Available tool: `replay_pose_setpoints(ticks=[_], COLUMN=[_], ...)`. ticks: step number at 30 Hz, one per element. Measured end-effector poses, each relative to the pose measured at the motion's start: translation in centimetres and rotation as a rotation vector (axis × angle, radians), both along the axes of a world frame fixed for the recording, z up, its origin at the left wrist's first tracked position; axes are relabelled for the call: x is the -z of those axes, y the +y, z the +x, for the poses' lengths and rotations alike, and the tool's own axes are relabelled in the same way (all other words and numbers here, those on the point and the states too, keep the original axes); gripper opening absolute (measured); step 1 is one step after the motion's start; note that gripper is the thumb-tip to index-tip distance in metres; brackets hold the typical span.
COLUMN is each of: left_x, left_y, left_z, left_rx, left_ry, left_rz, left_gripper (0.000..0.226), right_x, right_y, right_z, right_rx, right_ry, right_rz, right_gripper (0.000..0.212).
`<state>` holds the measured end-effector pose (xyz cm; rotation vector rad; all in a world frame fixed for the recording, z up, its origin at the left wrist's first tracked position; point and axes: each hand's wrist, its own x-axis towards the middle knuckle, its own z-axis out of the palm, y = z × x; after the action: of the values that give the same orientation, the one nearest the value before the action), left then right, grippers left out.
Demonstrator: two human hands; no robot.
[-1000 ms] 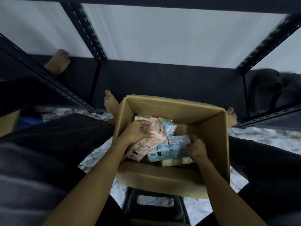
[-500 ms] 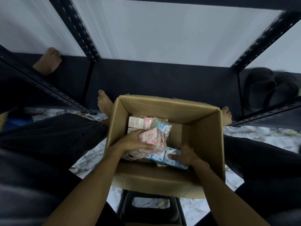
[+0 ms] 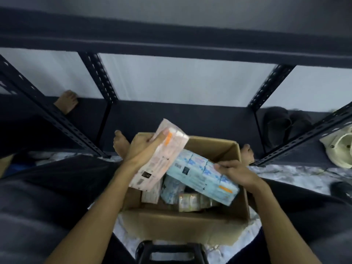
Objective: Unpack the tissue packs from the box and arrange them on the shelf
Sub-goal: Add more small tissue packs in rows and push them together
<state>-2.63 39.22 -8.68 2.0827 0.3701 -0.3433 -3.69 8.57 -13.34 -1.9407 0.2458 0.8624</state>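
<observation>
An open cardboard box (image 3: 182,223) sits between my legs in front of a dark metal shelf (image 3: 171,119). My left hand (image 3: 142,151) grips a pink tissue pack (image 3: 162,155) and holds it tilted above the box's left side. My right hand (image 3: 236,173) grips a blue tissue pack (image 3: 200,175) at its right edge, lifted over the box opening. More tissue packs (image 3: 177,193) lie inside the box below both lifted packs.
Perforated shelf posts (image 3: 97,75) (image 3: 270,84) stand left and right of the middle bay. Dark slippers (image 3: 285,124) and a pale round object (image 3: 341,149) lie on the right shelf bay. Bare feet (image 3: 120,143) rest by the box. A black stool (image 3: 169,252) is below.
Both hands have risen out of the box, the left with the pink pack, the right with the blue pack. The view has tilted up toward the shelf.
</observation>
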Motion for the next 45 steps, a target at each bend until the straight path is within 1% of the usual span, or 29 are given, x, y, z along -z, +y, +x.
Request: replay_pose_setpoints(ticks=[1,2,3,4,6,9,12,15,17,18,19,20,23,25,27,29,31,33,35,37,38,39,41,43,45], left_x=[-1.7,-3.3,-5.5,-7.8,-12.1,-19.7,-26.9,-33.0,-35.4,-36.0,-36.2,-36.1,-34.1,-32.5,-31.8,-31.5,-31.4,-31.4,-31.4,-31.4,-31.3,-31.2,-30.8,-30.4,-30.0], left_y=[0.7,1.3,1.8,2.2,2.9,3.7,4.7,4.8,4.6,4.4,4.3,4.3,4.0,3.2,2.4,2.0,2.0,1.9,1.5,1.3,1.3,1.4,1.6,1.8,2.0], left_z=[0.1,0.2,-0.1,-0.3,-0.9,-1.3,-0.8,1.0,3.6,5.1,6.6,8.3,12.6,14.4,15.5,16.5,17.4,18.1,18.4,19.1,19.4,19.9,20.8,21.6,22.2], left_rx=[0.013,0.038,0.049,0.075,0.144,0.207,0.22,0.27,0.294,0.317,0.335,0.341,0.385,0.416,0.418,0.432,0.446,0.45,0.434,0.403,0.395,0.394,0.394,0.386,0.383], left_ry=[-0.026,-0.049,-0.065,-0.104,-0.206,-0.351,-0.47,-0.567,-0.588,-0.575,-0.551,-0.516,-0.391,-0.36,-0.378,-0.412,-0.432,-0.454,-0.465,-0.457,-0.451,-0.454,-0.486,-0.541,-0.601], left_rz=[0.014,0.024,0.028,0.025,0.05,0.115,0.17,0.27,0.405,0.468,0.524,0.578,0.751,0.834,0.862,0.848,0.837,0.826,0.792,0.763,0.761,0.765,0.773,0.769,0.762], left_gripper=[0.049,0.058,0.065,0.065,0.063,0.063,0.066,0.066,0.079,0.09,0.101,0.107,0.113,0.109,0.107,0.111,0.115,0.117,0.108,0.096,0.092,0.088,0.078,0.066,0.064], right_x=[-1.9,-3.9,-5.5,-7.4,-12.0,-19.4,-26.3,-32.1,-34.9,-35.7,-36.1,-36.4,-36.7,-36.7,-36.5,-36.6,-36.6,-37.0,-37.5,-37.7,-37.4,-36.9,-35.5,-34.5,-34.4], right_y=[-0.4,-0.7,-1.2,-1.4,-1.5,-2.1,-2.7,-3.5,-3.6,-3.8,-4.0,-4.2,-3.9,-3.6,-3.5,-3.1,-2.6,-1.8,-1.0,0.3,1.3,2.4,3.9,4.3,4.1], right_z=[-0.4,-0.9,-1.2,-1.8,-2.4,-2.5,-1.4,1.2,3.5,5.0,6.8,8.3,11.8,13.1,15.0,16.8,18.7,20.4,21.5,22.2,22.1,22.0,21.8,22.2,22.8], right_rx=[0.029,0.039,0.032,0.04,0.076,0.043,0.021,0.054,0.095,0.128,0.14,0.141,0.006,-0.084,-0.128,-0.198,-0.245,-0.247,-0.215,-0.163,-0.159,-0.185,-0.233,-0.202,-0.178], right_ry=[-0.03,-0.084,-0.141,-0.165,-0.223,-0.378,-0.584,-0.698,-0.743,-0.765,-0.797,-0.82,-0.829,-0.784,-0.798,-0.846,-0.87,-0.885,-0.897,-0.904,-0.883,-0.86,-0.869,-0.952,-0.99], right_rz=[-0.011,-0.041,-0.026,0.044,0.16,0.155,0.143,0.137,0.118,0.093,0.049,0.001,-0.237,-0.36,-0.474,-0.587,-0.673,-0.763,-0.768,-0.632,-0.573,-0.57,-0.671,-0.729,-0.723], right_gripper=[0.018,0.024,0.034,0.038,0.027,0.024,0.026,0.029,0.035,0.032,0.022,0.012,0.016,0.02,0.027,0.036,0.032,0.03,0.028,0.029,0.035,0.044,0.056,0.053,0.049])
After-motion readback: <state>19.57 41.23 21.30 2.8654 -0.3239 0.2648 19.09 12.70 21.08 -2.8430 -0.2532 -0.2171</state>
